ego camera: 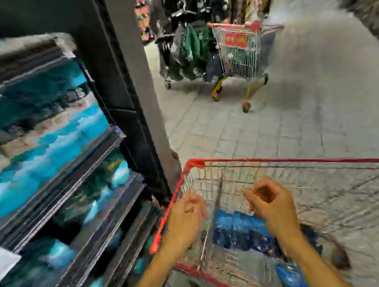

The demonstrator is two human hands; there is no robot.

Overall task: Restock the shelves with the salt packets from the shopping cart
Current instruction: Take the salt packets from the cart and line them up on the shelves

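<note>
A red-rimmed wire shopping cart (279, 160) stands in front of me. Blue salt packets (237, 229) lie in its bottom. Both my hands hover over the cart's near left corner. My left hand (186, 216) is beside the cart's left rim, fingers loosely curled, holding nothing. My right hand (272, 202) is above the packets, fingers bent and apart, also holding nothing. On the left, dark shelves (75, 178) carry rows of blue and white packets (39, 147). The whole view is blurred by motion.
A grey shelf post (140, 90) stands between the shelves and the cart. Farther down the tiled aisle a second wire cart (239, 51) is parked next to a rack of dark and green clothes (187, 45). Open floor lies between the two carts.
</note>
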